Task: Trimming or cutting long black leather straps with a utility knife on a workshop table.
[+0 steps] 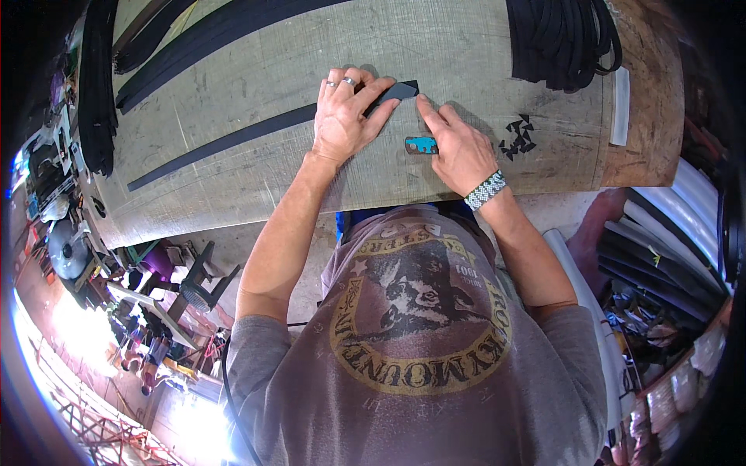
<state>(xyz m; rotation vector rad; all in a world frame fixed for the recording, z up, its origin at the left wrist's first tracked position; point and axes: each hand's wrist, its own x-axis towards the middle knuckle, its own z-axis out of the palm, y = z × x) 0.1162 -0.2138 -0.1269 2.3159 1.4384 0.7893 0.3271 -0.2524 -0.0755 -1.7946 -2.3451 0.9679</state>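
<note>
My left hand (342, 120), wearing rings, presses down on a long black strip (225, 145) lying slantwise on the worn table. Between its thumb and fingers is a small flat grey piece with a pointed end (402, 92), set over the strip's right end. My right hand (464, 151), with a beaded bracelet at the wrist, reaches its index finger to the tip of the strip. A flat turquoise-and-dark tool (421, 145) with a hole in its end is tucked in the curled fingers of that hand; its working end is hidden. Small black triangular scraps (518, 138) lie right of it.
Bundles of black strips (553, 43) hang at the table's far right and far left (96, 85). More strips (221, 46) lie along the back. A white strip (620, 106) lies by the right end of the table (466, 46). A dark stool (203, 283) stands below left.
</note>
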